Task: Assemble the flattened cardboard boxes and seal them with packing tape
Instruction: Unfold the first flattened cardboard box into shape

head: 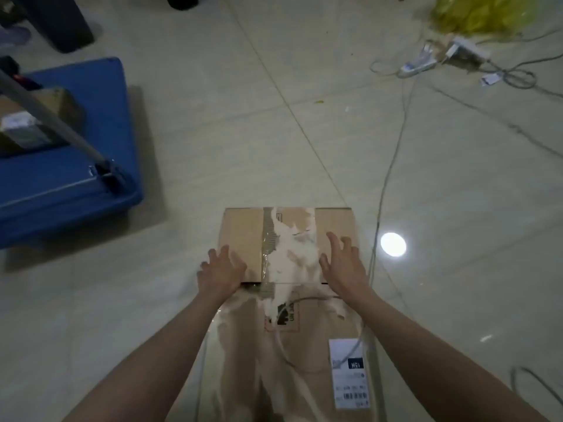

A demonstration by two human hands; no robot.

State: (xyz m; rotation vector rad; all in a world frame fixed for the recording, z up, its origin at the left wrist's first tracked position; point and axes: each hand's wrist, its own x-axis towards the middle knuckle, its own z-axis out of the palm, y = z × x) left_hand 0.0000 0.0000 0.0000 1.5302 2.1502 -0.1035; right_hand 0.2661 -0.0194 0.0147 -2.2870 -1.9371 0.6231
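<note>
A flattened brown cardboard box [240, 236] lies on the tiled floor in front of me, its far flap pointing away. Old clear tape and torn white paper run down its middle. A white shipping label [350, 373] is stuck on the near right part. My left hand [221, 271] rests with spread fingers on the flap's left side near the fold line. My right hand [344, 263] lies on the flap's right side, fingers spread and slightly arched. Neither hand holds anything. No tape roll is in view.
A blue platform cart [76, 166] with a metal handle and small boxes stands at the left. Cables [393, 159] run along the floor on the right to a power strip [457, 53] beside a yellow bag [475, 13]. A dark bin stands at the top left.
</note>
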